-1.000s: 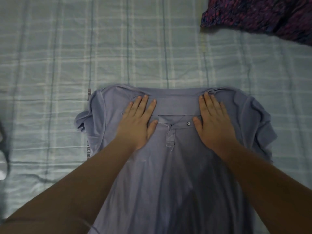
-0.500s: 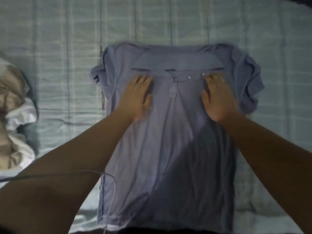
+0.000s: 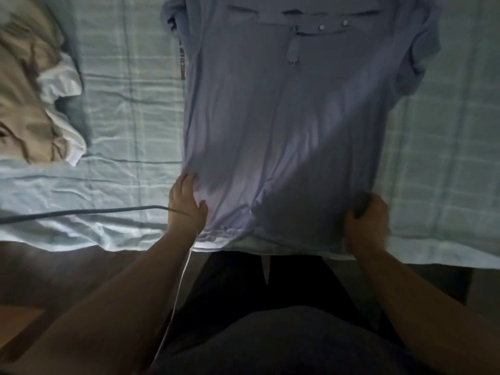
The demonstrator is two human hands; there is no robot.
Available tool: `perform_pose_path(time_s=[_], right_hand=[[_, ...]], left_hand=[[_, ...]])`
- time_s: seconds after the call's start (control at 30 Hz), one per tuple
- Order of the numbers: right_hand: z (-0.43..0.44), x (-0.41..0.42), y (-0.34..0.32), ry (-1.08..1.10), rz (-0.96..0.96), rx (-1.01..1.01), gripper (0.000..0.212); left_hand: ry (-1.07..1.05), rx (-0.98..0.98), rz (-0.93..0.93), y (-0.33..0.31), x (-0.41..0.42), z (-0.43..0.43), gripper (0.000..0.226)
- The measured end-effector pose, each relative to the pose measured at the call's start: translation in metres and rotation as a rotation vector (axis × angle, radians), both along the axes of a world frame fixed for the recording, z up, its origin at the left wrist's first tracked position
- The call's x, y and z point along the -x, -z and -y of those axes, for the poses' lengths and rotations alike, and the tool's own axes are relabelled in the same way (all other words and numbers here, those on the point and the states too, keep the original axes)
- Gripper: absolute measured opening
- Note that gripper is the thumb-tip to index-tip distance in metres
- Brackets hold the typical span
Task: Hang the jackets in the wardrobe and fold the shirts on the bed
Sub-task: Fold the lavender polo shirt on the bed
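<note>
Lavender-blue knit polo shirt point(image 3: 284, 117) lies flat, front up, on the bed with the pale green checked sheet point(image 3: 130, 77). It runs down the centre of the frame, with the collar and two small buttons at the top edge and the hem at the bed's near edge, lower centre.

Left hand point(image 3: 186, 204) is at the shirt's lower left corner. The thumb lies on top of the fabric and the fingers are curled at the side seam, pinching it.

Right hand point(image 3: 368, 223) is at the lower right corner. It is blurred, with the fingers curled round the bunched hem, gripping it. Fabric between the two hands shows pull creases.

A crumpled beige and white garment point(image 3: 29, 104) lies at the left edge of the frame, well apart from the shirt.

A thin grey cable point(image 3: 81, 212) crosses the sheet from the left edge to the left wrist, then drops pale towards the bottom of the frame.
</note>
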State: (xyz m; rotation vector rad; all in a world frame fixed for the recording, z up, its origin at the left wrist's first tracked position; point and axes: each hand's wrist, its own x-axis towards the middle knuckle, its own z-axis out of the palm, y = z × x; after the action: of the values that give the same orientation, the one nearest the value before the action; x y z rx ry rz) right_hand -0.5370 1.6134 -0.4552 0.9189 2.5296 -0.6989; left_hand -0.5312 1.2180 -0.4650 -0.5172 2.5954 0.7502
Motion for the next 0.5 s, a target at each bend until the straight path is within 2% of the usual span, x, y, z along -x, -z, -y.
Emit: perform_pose_path(time_s=[0.07, 0.17, 0.23, 0.3, 0.37, 0.43, 0.5], right_hand=[[0.0, -0.009, -0.003, 0.182, 0.101, 0.03, 0.045], [-0.005, -0.016, -0.002, 0.196, 0.269, 0.106, 0.038], [-0.009, -0.017, -0.001, 0.097, 0.381, 0.154, 0.033], [-0.014, -0.017, 0.0, -0.012, 0.485, 0.181, 0.024], [-0.02, -0.02, 0.0, -0.061, 0.525, 0.197, 0.024], [-0.026, -0.023, -0.003, -0.063, 0.51, 0.164, 0.026], [-0.032, -0.028, -0.007, -0.091, 0.511, 0.114, 0.028]], left_hand=[[-0.232, 0.033, 0.112, -0.003, -0.018, 0.003, 0.068], [-0.487, -0.037, 0.293, -0.004, -0.037, 0.011, 0.05], [-0.472, -0.087, 0.449, -0.003, -0.044, 0.019, 0.033], [-0.324, -0.049, 0.569, 0.0, -0.047, 0.027, 0.03], [-0.278, -0.023, 0.576, 0.0, -0.048, 0.033, 0.03], [-0.361, -0.075, 0.546, 0.002, -0.053, 0.039, 0.02], [-0.502, -0.213, 0.538, 0.002, -0.063, 0.044, 0.014]])
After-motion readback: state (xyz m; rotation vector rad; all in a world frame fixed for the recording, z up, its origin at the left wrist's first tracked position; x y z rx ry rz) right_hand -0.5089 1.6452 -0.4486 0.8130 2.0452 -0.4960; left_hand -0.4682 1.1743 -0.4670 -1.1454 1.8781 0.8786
